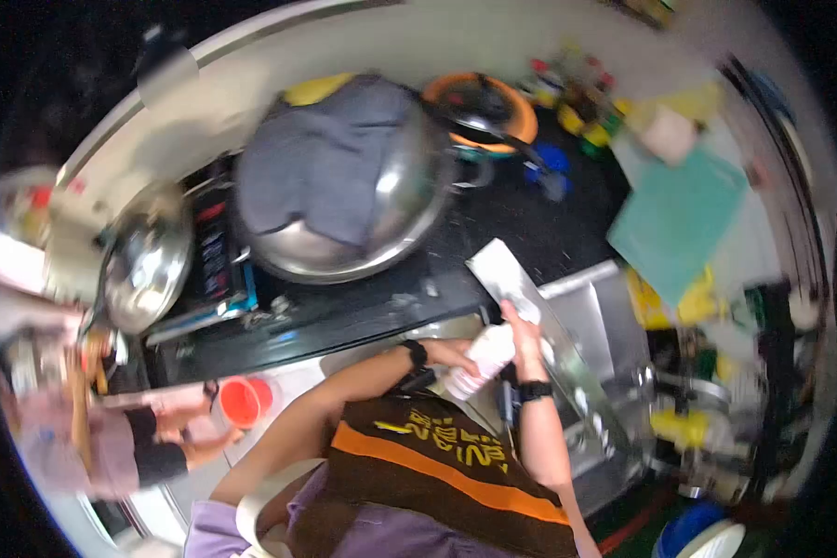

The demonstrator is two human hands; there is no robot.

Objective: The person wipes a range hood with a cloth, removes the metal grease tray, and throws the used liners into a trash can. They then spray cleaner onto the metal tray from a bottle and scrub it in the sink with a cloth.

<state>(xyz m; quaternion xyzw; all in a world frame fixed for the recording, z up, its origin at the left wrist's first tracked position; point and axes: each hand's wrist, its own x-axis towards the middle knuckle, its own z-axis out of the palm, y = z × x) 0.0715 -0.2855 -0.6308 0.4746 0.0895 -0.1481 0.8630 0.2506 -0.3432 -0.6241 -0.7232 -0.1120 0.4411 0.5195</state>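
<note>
My left hand (451, 355) closes on the lower left side of a white, rounded package (489, 357) with faint reddish print. My right hand (524, 337) grips the same package from its upper right side. Motion blur hides exactly what kind of package it is. Just above my right hand, a flat white sheet (500, 268) stretches over the counter edge; whether it joins the package I cannot tell. Both hands are in front of my brown apron (409, 456), close to the steel sink (591, 321).
A large domed metal lid (409, 200) carries a grey cloth (335, 153). Behind stands an orange-rimmed pan (516, 110). A green board (684, 223) lies right, a metal wok (147, 260) left. Another person (98, 442) is at the left, near a red bucket (245, 402).
</note>
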